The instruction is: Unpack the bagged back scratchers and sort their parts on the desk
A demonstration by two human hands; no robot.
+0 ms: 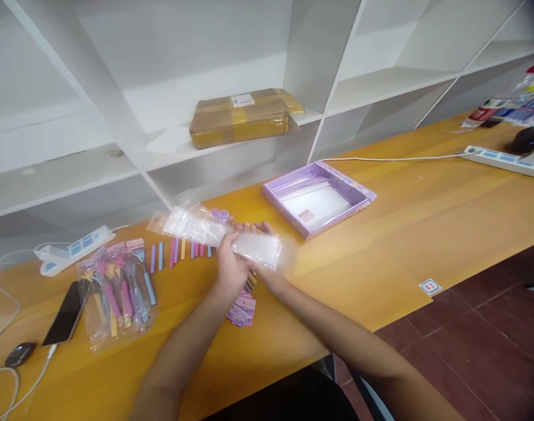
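Forearms: left forearm and right forearm reached up over the wooden table from the near edge.
Left hand: the person's left hand gripped the clear plastic packet near its middle, thumb pressed on top; its fingers could not be told apart behind the plastic.
Right hand: the right hand was under the packet's right part, mostly hidden, so its exact hold could not be told.
Clear plastic packet: it lay slantwise in the air above the table, blurred, between the hands.
Tubes: short coloured tubes stood out in a row on the table, left of the hands.
Cards: pink and purple cards overlapped on the table just beside the left forearm.
Bag: 1 clear bag held several coloured sticks with hand-shaped ends, near a black phone with a white cable attached.
Tray: 1 open purple box sat beyond the right hand, a pink label inside.
Shelf: 1 taped cardboard box rested on the white shelving.
Power strips: 1 white strip lay at left, 1 more strip far right, near bottles.
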